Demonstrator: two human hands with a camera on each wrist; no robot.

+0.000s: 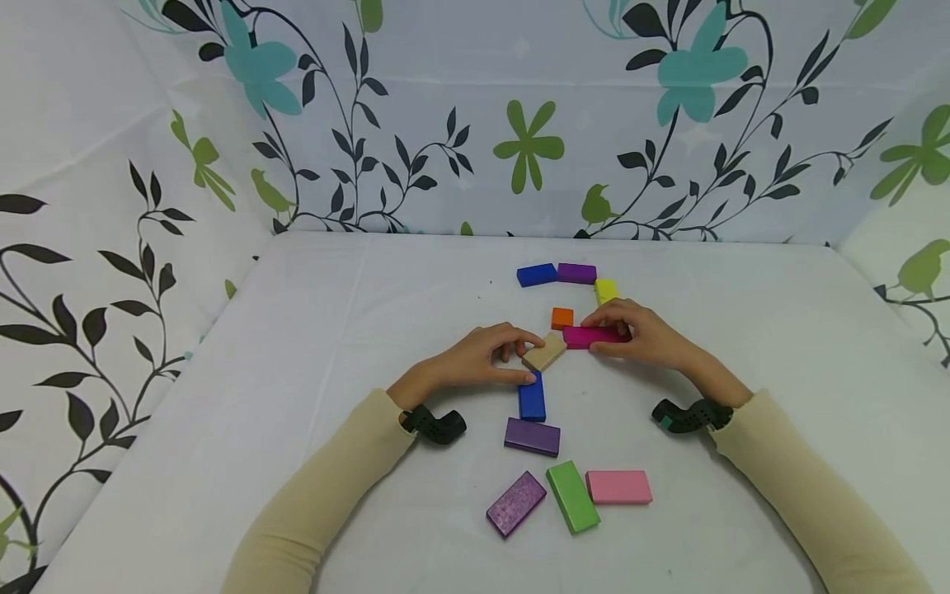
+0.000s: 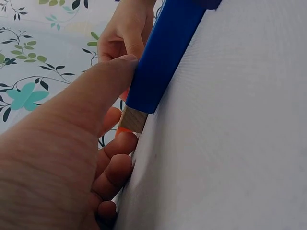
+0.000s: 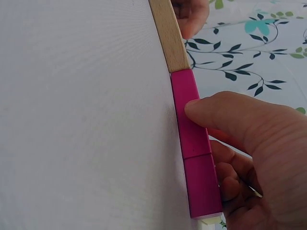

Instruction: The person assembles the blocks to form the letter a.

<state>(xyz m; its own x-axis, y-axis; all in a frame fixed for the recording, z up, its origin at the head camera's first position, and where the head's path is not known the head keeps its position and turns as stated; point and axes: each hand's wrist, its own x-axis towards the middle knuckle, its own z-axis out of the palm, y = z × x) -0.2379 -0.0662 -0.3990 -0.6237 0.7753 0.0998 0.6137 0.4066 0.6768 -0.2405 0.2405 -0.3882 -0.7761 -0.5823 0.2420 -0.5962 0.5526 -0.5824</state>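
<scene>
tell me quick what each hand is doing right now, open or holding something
Left hand: thumb on a blue block, fingers at the wooden block; can't tell if it grips.
Right hand: closed, holding a magenta block between thumb and fingers.

right-hand grip

right hand (image 3: 268, 134): thumb against first magenta block (image 3: 192, 136), fingers on far side. second magenta block (image 3: 202, 184): end to end with first. wooden block (image 3: 171, 36): abuts opposite end. left hand (image 3: 194, 17): beside wooden block.
</scene>
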